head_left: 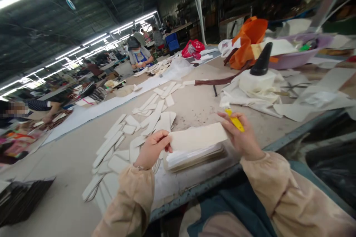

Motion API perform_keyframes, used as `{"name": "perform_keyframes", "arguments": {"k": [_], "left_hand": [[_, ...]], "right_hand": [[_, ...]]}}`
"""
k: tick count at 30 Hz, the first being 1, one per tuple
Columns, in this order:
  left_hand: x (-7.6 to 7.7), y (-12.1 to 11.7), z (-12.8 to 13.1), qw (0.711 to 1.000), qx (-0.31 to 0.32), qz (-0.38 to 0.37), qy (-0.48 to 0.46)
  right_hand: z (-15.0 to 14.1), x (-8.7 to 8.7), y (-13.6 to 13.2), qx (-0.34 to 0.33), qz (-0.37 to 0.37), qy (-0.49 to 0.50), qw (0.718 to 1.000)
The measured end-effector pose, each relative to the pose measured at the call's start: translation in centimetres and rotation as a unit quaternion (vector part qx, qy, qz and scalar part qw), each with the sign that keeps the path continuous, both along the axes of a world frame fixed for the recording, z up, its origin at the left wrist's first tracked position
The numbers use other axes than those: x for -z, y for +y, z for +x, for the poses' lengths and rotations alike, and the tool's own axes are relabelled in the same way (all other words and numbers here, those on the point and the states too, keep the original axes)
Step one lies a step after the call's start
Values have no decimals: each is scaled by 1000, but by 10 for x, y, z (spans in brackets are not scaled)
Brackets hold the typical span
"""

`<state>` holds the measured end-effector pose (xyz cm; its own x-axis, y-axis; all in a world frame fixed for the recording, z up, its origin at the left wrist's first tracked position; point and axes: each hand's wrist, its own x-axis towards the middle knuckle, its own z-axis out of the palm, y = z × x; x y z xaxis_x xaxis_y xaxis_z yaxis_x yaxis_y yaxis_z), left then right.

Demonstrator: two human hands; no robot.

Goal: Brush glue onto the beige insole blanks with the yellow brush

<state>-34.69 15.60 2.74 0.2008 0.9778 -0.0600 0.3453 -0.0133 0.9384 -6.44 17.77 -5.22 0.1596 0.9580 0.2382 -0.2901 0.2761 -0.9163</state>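
My left hand (153,149) pinches the left end of a flat cream strip (198,137), which looks like fabric or thin leather. At its other end my right hand (242,135) grips the strip by the right edge. Tucked in that same hand is a yellow-handled brush (236,121), its whitish tip pointing up. Just under the strip lies a stack of white and cream pieces (198,159) near the table's front edge. Left of the stack, many cut pale pieces (119,144) are spread loosely, some overlapping and with rounded ends.
A white container with a black cone top (261,61) stands at right on crumpled cloth. Behind it are orange cloth (247,40) and a purple basin (294,57). Dark sheets (25,200) are piled at lower left. Other people (139,53) work across the table and at far left.
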Motion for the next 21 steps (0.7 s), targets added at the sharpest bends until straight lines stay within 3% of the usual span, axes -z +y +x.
{"name": "perform_keyframes", "arguments": {"k": [4, 9, 15, 21], "left_hand": [[16, -7, -14, 996, -89, -27, 3], [41, -19, -25, 985, -132, -59, 92], [72, -26, -43, 971, -122, -78, 191], [86, -24, -50, 957, -117, -57, 260]], "right_hand": [[5, 4, 4, 7, -7, -29, 1000], [-3, 10, 3, 14, -17, -104, 994], [-8, 36, 4, -2, -40, -218, 975], [-11, 47, 2, -5, -31, -275, 961]]}}
